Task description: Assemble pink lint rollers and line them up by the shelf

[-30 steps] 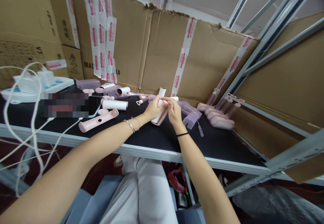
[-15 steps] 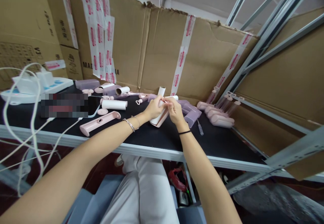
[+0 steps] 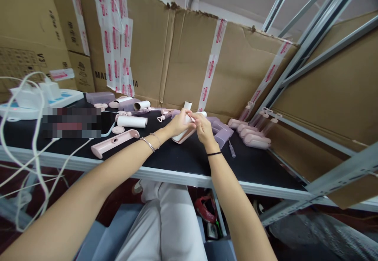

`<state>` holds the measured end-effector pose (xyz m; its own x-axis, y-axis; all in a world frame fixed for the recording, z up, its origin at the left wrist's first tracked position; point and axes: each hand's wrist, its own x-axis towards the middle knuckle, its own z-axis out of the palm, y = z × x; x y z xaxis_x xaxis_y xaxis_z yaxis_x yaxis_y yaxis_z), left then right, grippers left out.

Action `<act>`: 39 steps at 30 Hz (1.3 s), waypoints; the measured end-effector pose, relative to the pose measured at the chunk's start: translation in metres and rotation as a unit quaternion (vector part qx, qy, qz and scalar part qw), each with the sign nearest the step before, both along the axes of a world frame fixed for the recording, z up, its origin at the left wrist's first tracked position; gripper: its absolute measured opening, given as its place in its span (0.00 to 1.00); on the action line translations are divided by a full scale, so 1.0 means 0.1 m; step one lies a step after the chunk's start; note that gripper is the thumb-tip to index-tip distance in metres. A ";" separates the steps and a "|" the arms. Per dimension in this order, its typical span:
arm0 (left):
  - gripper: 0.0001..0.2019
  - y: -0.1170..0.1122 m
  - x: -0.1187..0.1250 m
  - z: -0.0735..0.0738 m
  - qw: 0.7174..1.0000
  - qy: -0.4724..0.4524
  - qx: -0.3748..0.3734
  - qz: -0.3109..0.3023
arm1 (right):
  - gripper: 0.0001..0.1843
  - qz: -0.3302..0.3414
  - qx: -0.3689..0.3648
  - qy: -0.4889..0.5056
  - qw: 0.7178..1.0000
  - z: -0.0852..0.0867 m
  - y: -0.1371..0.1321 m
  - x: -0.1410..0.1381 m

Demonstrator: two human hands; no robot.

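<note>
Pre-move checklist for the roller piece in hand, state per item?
1. Left hand grips the white roller: ok.
2. Right hand on the same roller, fingers at its upper end: ok.
3. Pink shell under the roller, seated or loose: cannot tell, hands cover it.
4. Roller clear of the lilac housing beside the right hand: ok, a gap shows.
5. Spare white roll and pink handle lie on the black table left of the hands: ok.
6. White cables hang off the table's left edge, away from the hands: ok.
</note>
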<state>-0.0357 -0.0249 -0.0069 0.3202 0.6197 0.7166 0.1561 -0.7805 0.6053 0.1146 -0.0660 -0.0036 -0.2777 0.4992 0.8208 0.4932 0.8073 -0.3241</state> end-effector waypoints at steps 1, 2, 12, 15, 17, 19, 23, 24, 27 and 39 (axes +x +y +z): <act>0.29 0.00 0.00 0.00 1.000 0.017 -0.006 -0.001 | 0.28 -0.003 0.003 -0.021 1.000 0.01 -0.01 0.03; 0.29 -0.01 0.00 0.01 0.999 0.036 -0.012 0.002 | 0.28 -0.006 0.005 -0.039 0.999 0.02 -0.01 0.06; 0.33 -0.12 0.03 0.04 0.991 0.125 -0.019 0.034 | 0.30 -0.070 -0.006 -0.074 0.995 -0.03 0.05 0.10; 0.32 -0.11 0.02 0.03 0.990 0.135 -0.014 0.027 | 0.29 -0.081 0.000 -0.060 0.995 -0.04 0.05 0.06; 0.33 -0.10 0.02 0.02 0.990 0.138 -0.004 0.022 | 0.27 -0.087 0.005 -0.045 0.995 -0.02 0.04 0.05; 0.33 -0.09 0.03 0.01 0.990 0.140 0.005 0.023 | 0.24 -0.090 0.003 -0.026 0.996 0.00 0.02 0.03; 0.36 -0.10 0.07 0.00 0.990 0.141 0.002 0.007 | 0.22 -0.089 -0.024 0.040 0.995 0.01 0.01 0.02; 0.37 -0.11 0.07 0.00 0.991 0.133 -0.005 -0.001 | 0.22 -0.084 -0.028 0.062 0.994 0.00 0.02 0.02; 0.35 -0.13 0.09 0.01 0.995 0.100 -0.024 -0.017 | 0.25 -0.047 -0.037 0.146 0.987 -0.05 0.08 0.00; 0.28 -0.21 0.04 0.07 0.980 0.198 -0.006 0.015 | 0.26 -0.027 0.010 0.196 0.980 -0.08 0.12 -0.07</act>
<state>-0.0314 -0.0457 0.0006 0.5527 0.6409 0.5327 0.4032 -0.7651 0.5020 0.1075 -0.0539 -0.0120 0.0861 0.4864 0.8695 0.3760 0.7923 -0.4805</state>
